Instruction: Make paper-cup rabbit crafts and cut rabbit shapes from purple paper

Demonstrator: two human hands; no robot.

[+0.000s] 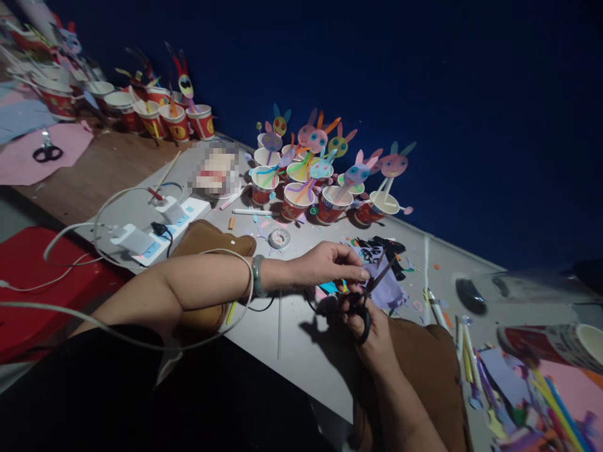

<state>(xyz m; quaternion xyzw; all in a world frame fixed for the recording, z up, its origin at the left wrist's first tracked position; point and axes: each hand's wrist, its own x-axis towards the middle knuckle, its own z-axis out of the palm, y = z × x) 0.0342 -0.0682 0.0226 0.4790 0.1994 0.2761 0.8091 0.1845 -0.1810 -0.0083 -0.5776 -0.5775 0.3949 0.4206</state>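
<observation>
My right hand (374,333) is closed around the handles of black scissors (379,280), whose blades point up and to the right. Just above it, my left hand (327,267), with a bracelet on the wrist, pinches at the edge of a piece of purple paper (390,291) beside the blades. How much of that paper is in my fingers and how much lies on the table is hard to tell. Dark and coloured paper scraps (393,251) lie behind the hands. A roll of tape (279,238) rests to the left, beyond my forearm.
Paper cups (298,202) with rabbit-like paper figures stand along the table's back edge. A power strip (183,229) with chargers is at left, its white cable (141,339) looping over my left arm. Brown cushions (419,370) lie at the front edge; straws and scraps (518,402) at right.
</observation>
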